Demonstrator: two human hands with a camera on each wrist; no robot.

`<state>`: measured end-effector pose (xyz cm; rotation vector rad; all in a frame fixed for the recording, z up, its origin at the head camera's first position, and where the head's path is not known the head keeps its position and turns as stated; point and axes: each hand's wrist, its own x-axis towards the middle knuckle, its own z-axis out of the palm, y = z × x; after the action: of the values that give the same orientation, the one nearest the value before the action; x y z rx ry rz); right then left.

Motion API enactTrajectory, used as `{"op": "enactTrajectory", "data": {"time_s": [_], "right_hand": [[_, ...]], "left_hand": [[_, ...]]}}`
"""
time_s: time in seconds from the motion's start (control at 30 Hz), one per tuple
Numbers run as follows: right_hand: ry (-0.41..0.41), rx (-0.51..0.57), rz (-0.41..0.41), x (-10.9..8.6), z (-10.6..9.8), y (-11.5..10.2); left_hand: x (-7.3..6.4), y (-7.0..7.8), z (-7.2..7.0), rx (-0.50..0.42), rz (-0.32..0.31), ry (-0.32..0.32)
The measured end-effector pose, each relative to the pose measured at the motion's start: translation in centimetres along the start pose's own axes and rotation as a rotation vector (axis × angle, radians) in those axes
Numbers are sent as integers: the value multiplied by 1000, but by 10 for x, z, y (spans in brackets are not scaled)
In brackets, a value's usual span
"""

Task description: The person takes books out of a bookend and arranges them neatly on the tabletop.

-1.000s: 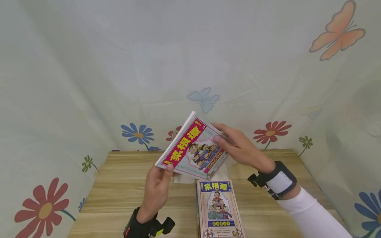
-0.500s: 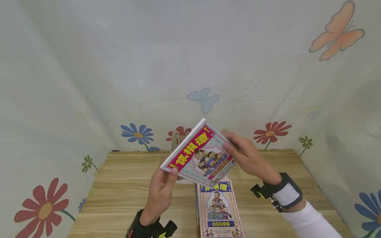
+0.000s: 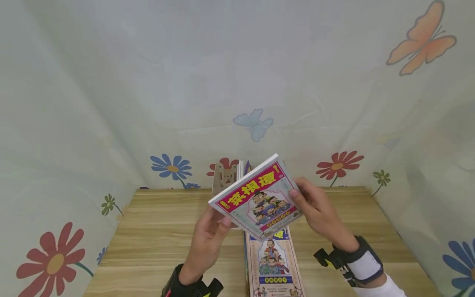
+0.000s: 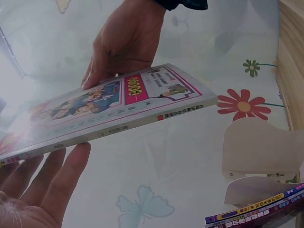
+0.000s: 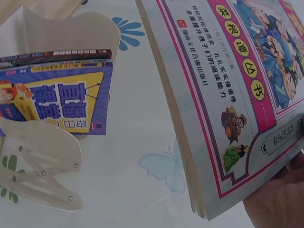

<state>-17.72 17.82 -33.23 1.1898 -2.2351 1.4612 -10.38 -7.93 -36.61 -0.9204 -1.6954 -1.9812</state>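
A paperback book [image 3: 265, 198] with a magenta title band and cartoon figures is held tilted above the table. My left hand [image 3: 211, 239] grips its lower left corner; in the left wrist view, the left fingers [image 4: 66, 178] extend under the spine. At its right edge my right hand [image 3: 319, 208] pinches the book, thumb on the cover and fingers behind. Below, a second book [image 3: 274, 264] with a blue title band lies atop a small pile, its upper end hidden by the held book.
A beige folding book rack [image 3: 226, 175] stands at the table's back, partly behind the held book. It holds several upright books [image 5: 57, 97], one purple and yellow. The wooden table [image 3: 159, 231] meets a flower-printed curtain [image 3: 185, 103] behind.
Both hands have carried the book to the right and slightly down, turning it so its title band lies flatter. More of the rack shows behind; the lower book's title is now more covered.
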Motion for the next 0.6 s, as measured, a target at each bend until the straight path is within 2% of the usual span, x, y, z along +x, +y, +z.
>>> {"op": "enactTrajectory", "data": {"time_s": [0.13,0.27,0.43,0.6], "right_hand": [[45,45,43,-9,0,2],[90,55,87,-20,-1,3],[171,38,161,-33,2,5],[189,55,200,-40,5,12]], "left_hand": [[1,6,3,23,-32,-14],[0,4,5,39,-39,-30],[-5,0,12,98,-83,-71],[-11,-6,18,152,-101,-76]]}}
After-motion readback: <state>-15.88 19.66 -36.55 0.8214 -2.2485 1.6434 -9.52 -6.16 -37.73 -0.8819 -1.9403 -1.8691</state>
